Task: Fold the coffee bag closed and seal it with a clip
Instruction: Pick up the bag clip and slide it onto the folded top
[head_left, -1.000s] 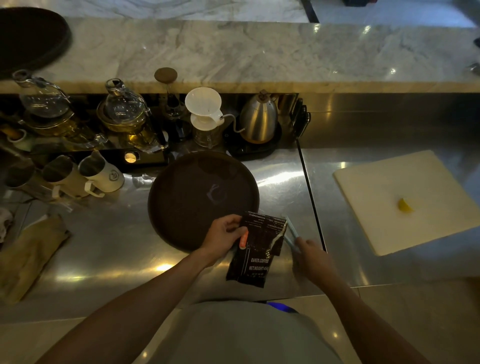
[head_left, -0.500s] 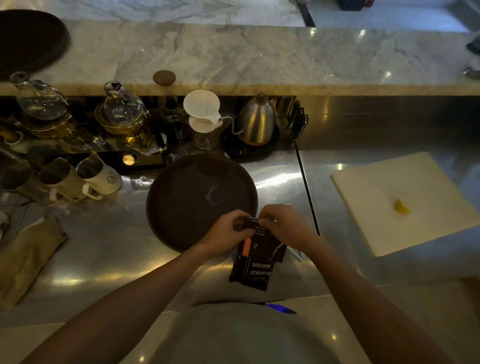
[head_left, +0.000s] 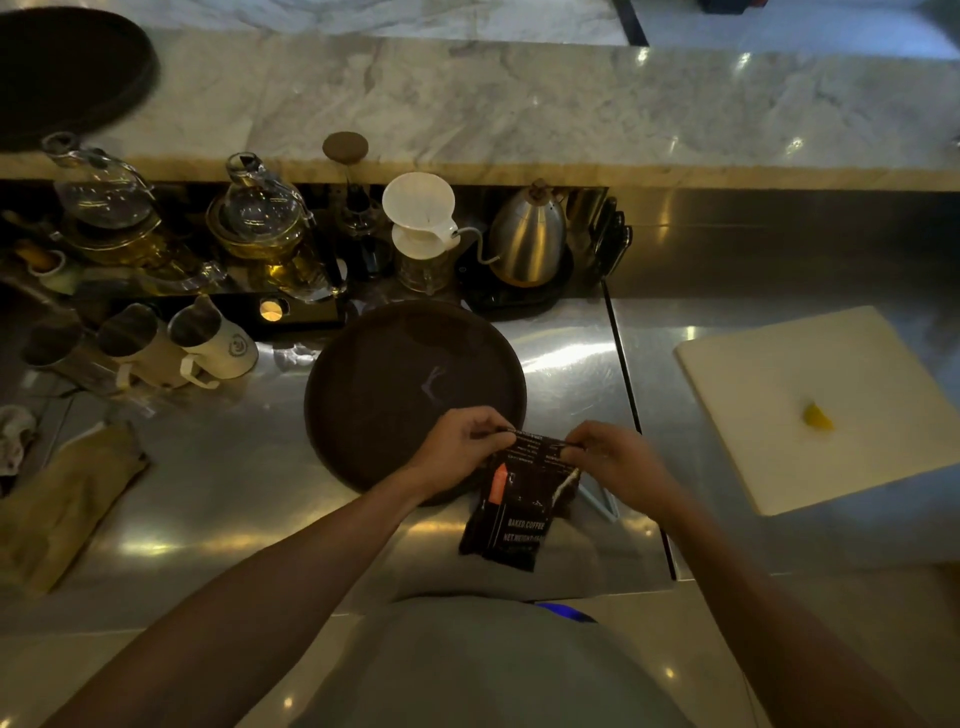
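Note:
A small black coffee bag (head_left: 522, 512) with white lettering and an orange mark stands above the steel counter's front edge. My left hand (head_left: 460, 447) pinches the bag's top left corner. My right hand (head_left: 610, 457) pinches the top right corner, and the top edge is stretched flat between them. A pale blue clip (head_left: 602, 501) lies on the counter just right of the bag, partly hidden under my right wrist.
A round dark tray (head_left: 395, 395) lies just behind the bag. A white cutting board (head_left: 810, 400) with a lemon wedge (head_left: 818, 417) is at right. Kettle (head_left: 527, 236), dripper (head_left: 421, 218), glass teapots and mugs (head_left: 213, 343) line the back; a folded cloth (head_left: 57, 499) is at left.
My right hand left the clip on the counter and came up to the bag's top. Both hands then spread apart along the top edge.

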